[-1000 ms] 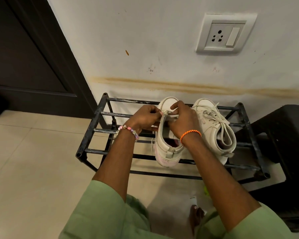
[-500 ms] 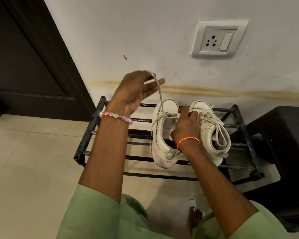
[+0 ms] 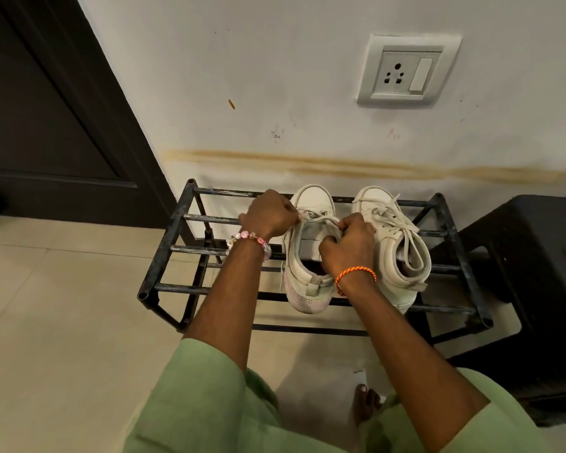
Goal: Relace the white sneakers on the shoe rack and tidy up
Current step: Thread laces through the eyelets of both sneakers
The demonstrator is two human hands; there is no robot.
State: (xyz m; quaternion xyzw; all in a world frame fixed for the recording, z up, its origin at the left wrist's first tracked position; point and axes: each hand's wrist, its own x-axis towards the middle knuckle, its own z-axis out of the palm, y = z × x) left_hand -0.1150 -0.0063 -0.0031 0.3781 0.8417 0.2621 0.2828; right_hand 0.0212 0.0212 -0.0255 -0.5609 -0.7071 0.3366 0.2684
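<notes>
left hand (image 3: 268,214): fingers pinching the lace (image 3: 319,216)
right hand (image 3: 350,245): fingers pinching the lace's other end
left sneaker (image 3: 303,273): between both sets of fingers, on the shoe rack (image 3: 170,246)
right sneaker (image 3: 394,243): laced, just beyond the right fingers

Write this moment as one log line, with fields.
step: lacing left sneaker | left hand: pinches lace | right hand: pinches lace | right sneaker: laced | both on shoe rack

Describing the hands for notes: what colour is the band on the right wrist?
Orange, a braided thread band, seen in the head view.
</notes>
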